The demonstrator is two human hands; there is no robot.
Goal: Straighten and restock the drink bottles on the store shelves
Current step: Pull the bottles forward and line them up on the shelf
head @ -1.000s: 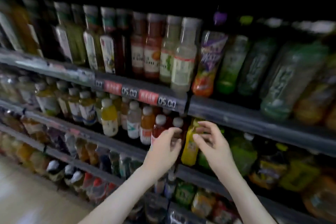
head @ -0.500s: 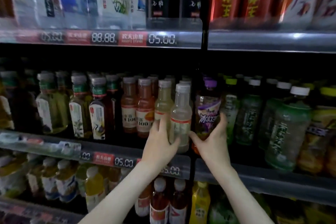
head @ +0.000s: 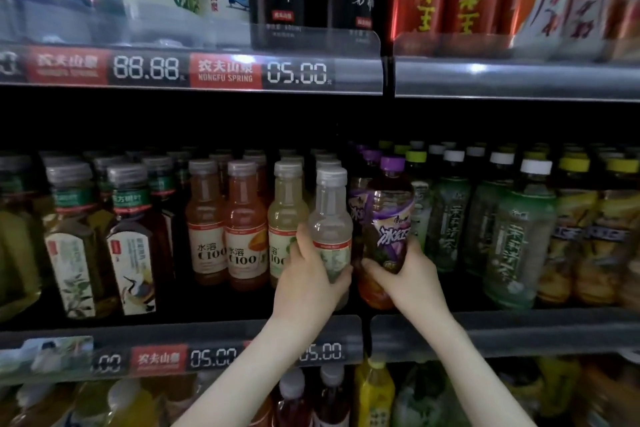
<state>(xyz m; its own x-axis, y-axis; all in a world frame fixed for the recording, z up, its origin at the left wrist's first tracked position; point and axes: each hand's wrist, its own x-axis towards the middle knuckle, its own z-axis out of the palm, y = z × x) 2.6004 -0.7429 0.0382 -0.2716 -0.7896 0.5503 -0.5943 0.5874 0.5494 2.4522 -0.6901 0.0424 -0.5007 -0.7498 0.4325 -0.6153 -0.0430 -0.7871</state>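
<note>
The bases of both held bottles were hidden behind the hands, so it could not be told whether either stood on the shelf (head: 519,333) or was lifted off it. The left hand (head: 308,284) was wrapped round the label of the pale bottle (head: 330,218), with the thumb on its 9 o'clock side. The right hand (head: 405,281) gripped the purple bottle (head: 389,218) low on its body, just at the pale bottle's 3 o'clock. The two bottles stood close together, but the gap between them was too dark to read. The purple bottle leaned a little, its cap toward 1 o'clock. Both forearms ran out of view at 6 o'clock.

The bottles on the top shelf (head: 485,80) were cut off at 12 o'clock, showing only their lower bodies. Labels at the far 9 and 3 o'clock edges were smeared by blur. The rows behind sank into darkness — only the caps showed.

The shelves were dark grey, each fronted by a rail of price tags (head: 298,73); the left wrist covered part of one reading 05.00. At the pale bottle's 9 o'clock stood the orange C100 bottles (head: 207,236). At the purple bottle's 3 o'clock stood the green bottles (head: 519,239). Below, at 6 o'clock, a yellow bottle (head: 374,392) sat in dim light.
</note>
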